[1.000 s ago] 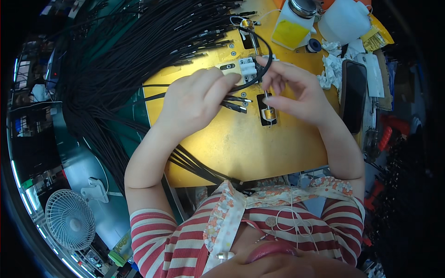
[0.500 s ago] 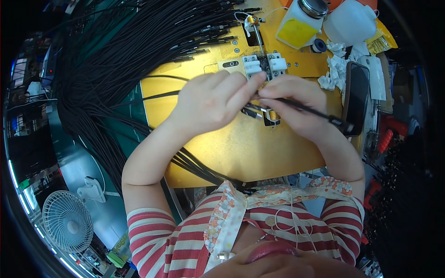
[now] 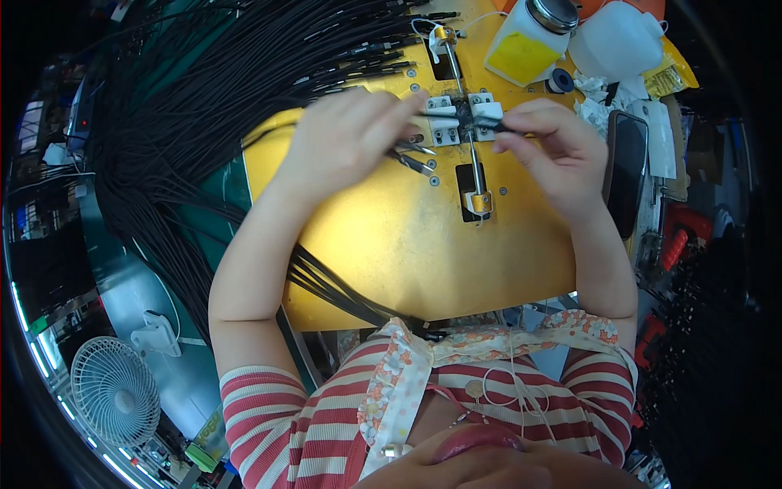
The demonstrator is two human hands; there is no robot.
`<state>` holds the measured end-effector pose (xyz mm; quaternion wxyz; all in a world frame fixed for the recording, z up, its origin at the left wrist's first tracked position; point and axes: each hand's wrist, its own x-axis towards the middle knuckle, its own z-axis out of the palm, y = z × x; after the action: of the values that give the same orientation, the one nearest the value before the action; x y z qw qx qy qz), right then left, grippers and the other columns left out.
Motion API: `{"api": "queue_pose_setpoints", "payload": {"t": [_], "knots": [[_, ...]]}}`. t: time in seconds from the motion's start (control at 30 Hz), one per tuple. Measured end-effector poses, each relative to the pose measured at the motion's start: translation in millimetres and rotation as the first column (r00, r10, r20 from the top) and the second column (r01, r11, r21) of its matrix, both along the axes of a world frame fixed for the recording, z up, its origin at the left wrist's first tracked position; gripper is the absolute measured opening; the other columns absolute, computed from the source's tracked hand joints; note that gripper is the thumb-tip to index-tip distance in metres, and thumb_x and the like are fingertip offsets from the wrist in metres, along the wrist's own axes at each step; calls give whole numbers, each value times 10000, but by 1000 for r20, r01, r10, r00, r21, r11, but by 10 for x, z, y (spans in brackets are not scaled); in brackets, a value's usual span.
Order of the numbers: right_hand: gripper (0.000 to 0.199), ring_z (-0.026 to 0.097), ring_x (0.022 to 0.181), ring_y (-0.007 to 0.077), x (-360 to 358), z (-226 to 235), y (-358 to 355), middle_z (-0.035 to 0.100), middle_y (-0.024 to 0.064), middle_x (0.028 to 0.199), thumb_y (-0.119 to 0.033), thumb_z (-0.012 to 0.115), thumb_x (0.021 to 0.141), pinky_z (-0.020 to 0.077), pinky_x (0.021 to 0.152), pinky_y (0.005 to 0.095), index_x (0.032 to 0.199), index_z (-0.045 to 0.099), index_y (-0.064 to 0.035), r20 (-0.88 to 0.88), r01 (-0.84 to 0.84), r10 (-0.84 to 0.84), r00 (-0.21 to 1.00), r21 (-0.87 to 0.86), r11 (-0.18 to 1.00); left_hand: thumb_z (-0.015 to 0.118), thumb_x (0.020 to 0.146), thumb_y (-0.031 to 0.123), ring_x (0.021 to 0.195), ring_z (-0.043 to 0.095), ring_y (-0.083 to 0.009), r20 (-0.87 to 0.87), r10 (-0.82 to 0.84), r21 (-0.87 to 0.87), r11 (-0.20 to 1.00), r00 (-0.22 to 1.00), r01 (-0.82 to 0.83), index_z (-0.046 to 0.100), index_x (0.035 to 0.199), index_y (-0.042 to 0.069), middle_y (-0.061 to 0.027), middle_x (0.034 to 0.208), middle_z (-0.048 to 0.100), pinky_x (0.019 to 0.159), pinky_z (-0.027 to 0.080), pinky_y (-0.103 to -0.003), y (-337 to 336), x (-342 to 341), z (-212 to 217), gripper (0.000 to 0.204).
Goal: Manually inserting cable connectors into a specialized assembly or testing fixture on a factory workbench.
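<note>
My left hand (image 3: 342, 143) is closed around black cables left of a small fixture with white blocks (image 3: 442, 134). Below its fingers stick out cable ends with bare metal plugs (image 3: 419, 165). My right hand (image 3: 562, 155) pinches a black cable (image 3: 493, 125) between thumb and fingers, at the right side of the blocks. The cable seems to lie across the fixture between both hands. Two slim metal rods with brass-coloured ends, an upper one (image 3: 453, 65) and a lower one (image 3: 477, 167), point at the fixture's dark middle.
A thick bundle of black cables (image 3: 163, 122) fills the left and back of the golden plate (image 3: 391, 253). More cables (image 3: 342, 289) hang at its front edge. A bottle with a yellow label (image 3: 521, 53), a white jug (image 3: 617, 41), crumpled tissue and a phone (image 3: 626, 171) stand right.
My hands have moved apart, the left one leftward, the right one rightward and up. The black cable that stuck out right of my right hand is now at the white blocks.
</note>
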<state>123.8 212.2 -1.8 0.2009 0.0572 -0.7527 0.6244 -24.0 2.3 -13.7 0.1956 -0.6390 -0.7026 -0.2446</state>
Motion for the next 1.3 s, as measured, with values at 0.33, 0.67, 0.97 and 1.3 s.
{"api": "queue_pose_setpoints", "payload": {"t": [0.33, 0.67, 0.97, 1.3], "knots": [[161, 627, 716, 191, -77, 18, -89, 630, 83, 870, -7, 722, 764, 506, 618, 268, 917, 676, 3, -102, 1, 54, 993, 475, 880, 749, 728, 78, 575, 571, -177, 129, -115, 65, 992, 985, 107, 661, 1020, 3, -56, 706, 562, 469, 435, -290, 38, 233, -39, 313], [123, 632, 717, 196, -118, -15, 19, 645, 98, 878, 19, 697, 778, 503, 623, 271, 897, 671, 4, -99, 20, 30, 995, 469, 883, 720, 775, 77, 605, 573, -192, 288, -61, -2, 998, 956, 64, 664, 1043, 32, -65, 737, 566, 526, 466, -306, 53, 165, -74, 277], [85, 553, 738, 150, -188, -160, 32, 538, 56, 854, -22, 665, 821, 441, 636, 250, 898, 653, 12, 152, 85, -162, 975, 422, 903, 670, 628, -56, 790, 574, -208, 183, 22, -176, 984, 983, 11, 632, 1224, 99, -64, 908, 568, 692, 494, -315, 56, 173, -162, 617], [88, 565, 767, 231, -183, -156, 15, 539, 75, 841, -37, 676, 791, 469, 687, 314, 860, 640, 5, -106, 183, -152, 983, 696, 695, 594, 772, 61, 729, 534, -181, 159, 20, -159, 987, 987, 6, 628, 1200, 101, -35, 827, 518, 665, 458, -302, 91, 160, -221, 432]]}}
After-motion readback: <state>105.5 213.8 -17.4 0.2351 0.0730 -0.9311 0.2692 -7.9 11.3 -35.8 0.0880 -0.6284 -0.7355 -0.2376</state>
